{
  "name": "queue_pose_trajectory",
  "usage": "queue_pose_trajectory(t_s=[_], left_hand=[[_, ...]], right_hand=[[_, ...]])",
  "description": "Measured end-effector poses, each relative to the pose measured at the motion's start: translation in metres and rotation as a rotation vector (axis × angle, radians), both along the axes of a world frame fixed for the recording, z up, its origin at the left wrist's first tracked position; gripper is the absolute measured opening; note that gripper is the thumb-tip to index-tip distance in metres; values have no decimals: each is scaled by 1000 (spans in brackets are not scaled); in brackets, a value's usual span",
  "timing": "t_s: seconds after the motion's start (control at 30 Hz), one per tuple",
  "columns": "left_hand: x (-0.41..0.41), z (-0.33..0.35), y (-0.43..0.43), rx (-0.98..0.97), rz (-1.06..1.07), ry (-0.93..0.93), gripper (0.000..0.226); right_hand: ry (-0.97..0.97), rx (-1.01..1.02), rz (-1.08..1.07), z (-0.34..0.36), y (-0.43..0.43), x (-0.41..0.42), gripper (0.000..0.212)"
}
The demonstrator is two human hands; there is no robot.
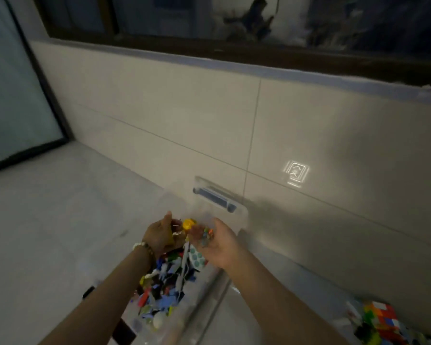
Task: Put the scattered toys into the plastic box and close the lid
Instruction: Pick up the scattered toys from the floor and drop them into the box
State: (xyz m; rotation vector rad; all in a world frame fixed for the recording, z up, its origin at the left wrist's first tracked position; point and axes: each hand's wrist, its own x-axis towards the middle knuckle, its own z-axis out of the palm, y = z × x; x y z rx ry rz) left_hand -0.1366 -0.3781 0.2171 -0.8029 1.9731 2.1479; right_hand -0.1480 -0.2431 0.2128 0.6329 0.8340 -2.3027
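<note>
A clear plastic box (210, 285) stands on the floor, holding several small coloured toy pieces (164, 282). Both my hands hover over its far end, palms cupped toward each other. My left hand (159, 235) holds a yellow piece, with a round yellow toy (189, 224) at its fingertips. My right hand (215, 241) cradles a few small coloured bits in its palm. The box's clear lid (219, 197), with a blue handle, leans against the wall just behind the hands.
A heap of scattered coloured toy bricks (381, 322) lies on the floor at the lower right. A tiled wall rises behind the box. A dark-framed glass door (15, 95) stands at the left. Pale floor tiles (47, 220) spread out to the left.
</note>
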Motion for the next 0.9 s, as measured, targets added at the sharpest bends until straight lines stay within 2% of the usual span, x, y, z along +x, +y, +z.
queue_pose_trajectory(t_s=[0.1, 0.17, 0.27, 0.37, 0.43, 0.53, 0.63, 0.73, 0.9], left_hand=[[14, -3, -32, 124, -56, -119, 64], [21, -3, -41, 100, -78, -157, 71], [28, 0, -47, -48, -93, -140, 71], [37, 10, -34, -56, -150, -110, 62], [43, 20, -11, -60, -196, -79, 52], [52, 30, 38, 41, -236, -79, 52], [60, 27, 99, 52, -313, -85, 46], [64, 9, 164, 16, -456, -114, 43], [61, -39, 249, -88, -658, -167, 45]], right_hand=[[-8, 87, 28, -4, -24, 6, 40], [-27, 169, 37, -8, -25, 13, 47], [14, 283, 113, -10, -5, 25, 48], [116, 364, 172, 4, 42, 42, 48], [170, 411, 159, 16, 86, 54, 44], [190, 516, 81, 33, 160, 75, 36], [181, 580, -53, 38, 235, 102, 36], [116, 632, -196, 17, 302, 129, 45], [10, 617, -313, -30, 371, 163, 38]])
